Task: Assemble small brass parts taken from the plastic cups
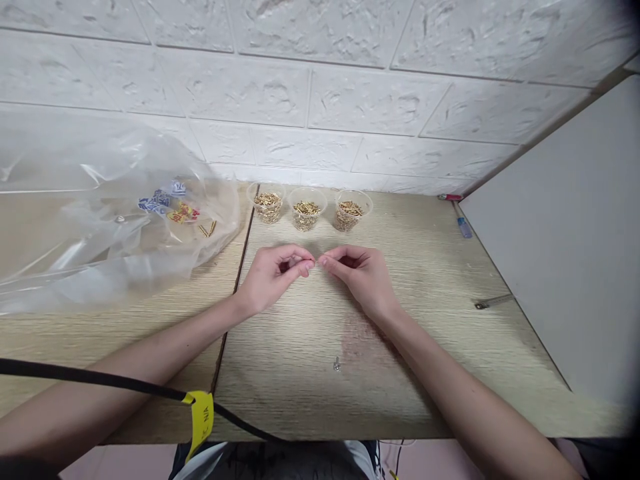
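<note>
My left hand (273,273) and my right hand (360,273) rest on the wooden table (400,347), fingertips almost meeting at the centre. Both hands are pinched closed on something tiny that I cannot make out. Just behind them stand three clear plastic cups (306,208) in a row, each filled with small brass-coloured parts. A tiny metal piece (337,364) lies on the table in front of my hands.
A large crumpled clear plastic bag (100,220) with coloured packets and a few brass parts lies at left. A white brick-pattern wall is behind, a grey panel (575,233) at right. A small pen-like tool (464,227) and a metal tool (493,302) lie by the panel. A black cable (100,380) with a yellow tag crosses in front.
</note>
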A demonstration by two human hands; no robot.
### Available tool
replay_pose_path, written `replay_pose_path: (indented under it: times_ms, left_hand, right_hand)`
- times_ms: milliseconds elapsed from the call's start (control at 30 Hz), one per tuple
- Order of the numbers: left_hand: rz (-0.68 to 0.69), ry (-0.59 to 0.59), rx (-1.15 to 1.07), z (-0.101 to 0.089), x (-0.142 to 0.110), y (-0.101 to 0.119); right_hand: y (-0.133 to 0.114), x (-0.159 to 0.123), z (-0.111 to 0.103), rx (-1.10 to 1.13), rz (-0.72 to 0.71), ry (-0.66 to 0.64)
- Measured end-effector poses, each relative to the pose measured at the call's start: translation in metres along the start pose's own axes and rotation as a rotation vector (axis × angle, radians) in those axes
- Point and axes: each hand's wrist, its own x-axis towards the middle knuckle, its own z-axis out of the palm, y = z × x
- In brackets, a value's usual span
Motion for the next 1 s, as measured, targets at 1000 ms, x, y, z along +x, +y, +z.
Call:
replay_pose_path:
  times_ms: [1000]
  left_hand:
    - [0.138, -0.141, 0.327, 0.001, 0.001, 0.008]
  right_hand:
    - [-0.003, 0.001, -0.012, -0.588, -0.532, -0.216]
